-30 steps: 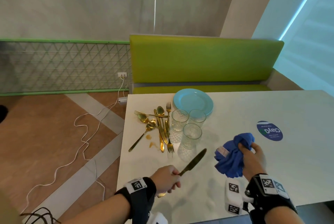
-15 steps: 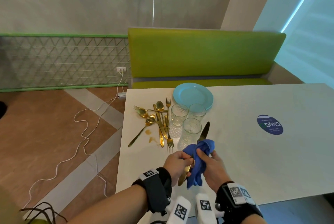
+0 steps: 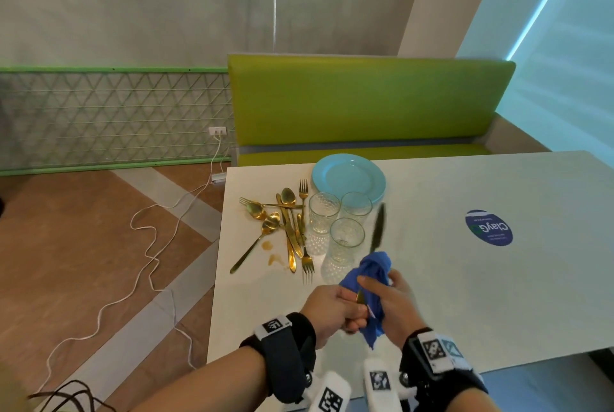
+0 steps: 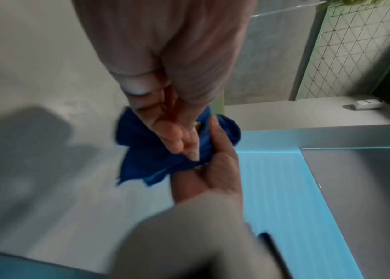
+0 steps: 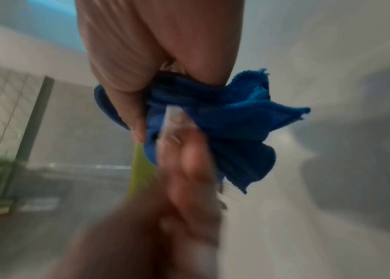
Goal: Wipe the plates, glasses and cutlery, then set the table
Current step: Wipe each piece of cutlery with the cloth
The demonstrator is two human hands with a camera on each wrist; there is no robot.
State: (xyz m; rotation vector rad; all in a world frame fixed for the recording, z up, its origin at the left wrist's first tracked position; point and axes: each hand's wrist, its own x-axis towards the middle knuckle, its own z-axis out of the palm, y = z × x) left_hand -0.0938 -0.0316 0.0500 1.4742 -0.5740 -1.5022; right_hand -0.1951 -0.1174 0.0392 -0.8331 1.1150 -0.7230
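Observation:
My left hand grips the handle of a gold knife whose dark blade points up and away, blurred. My right hand holds a blue cloth wrapped round the knife just above the left fist. In the left wrist view the blue cloth bunches between both hands; in the right wrist view the blue cloth hangs from my fingers. A light blue plate, three clear glasses and a heap of gold cutlery lie beyond on the white table.
Brown smears mark the table by the cutlery. A round blue sticker sits at the right. A green bench stands behind the table. A white cable trails over the floor at the left.
My right hand brought the cloth from the right over to the knife and closed it round the blade. The knife swung upright, and the cloth now sits lower, near the handle.

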